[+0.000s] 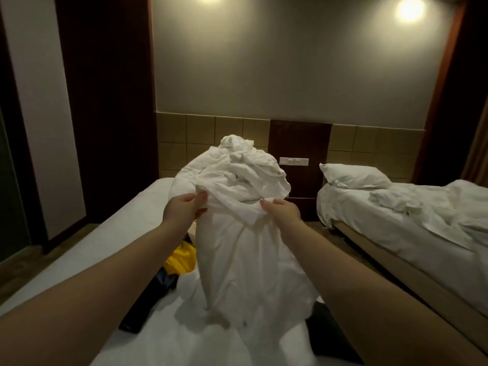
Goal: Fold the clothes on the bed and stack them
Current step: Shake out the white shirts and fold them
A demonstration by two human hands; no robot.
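The left hand (pixel 184 208) and the right hand (pixel 284 211) each pinch the top edge of a white shirt (pixel 245 260), holding it up over the bed (pixel 79 249), beside some yellow clothes (pixel 182 258).

No text, label, brand, number or sign can be read. The white garment (pixel 245 249) shows only plain cloth, with no legible print or tag. The switch plate (pixel 294 161), beyond the white garment and just right of its top, is too small and dim for any marking to be made out.
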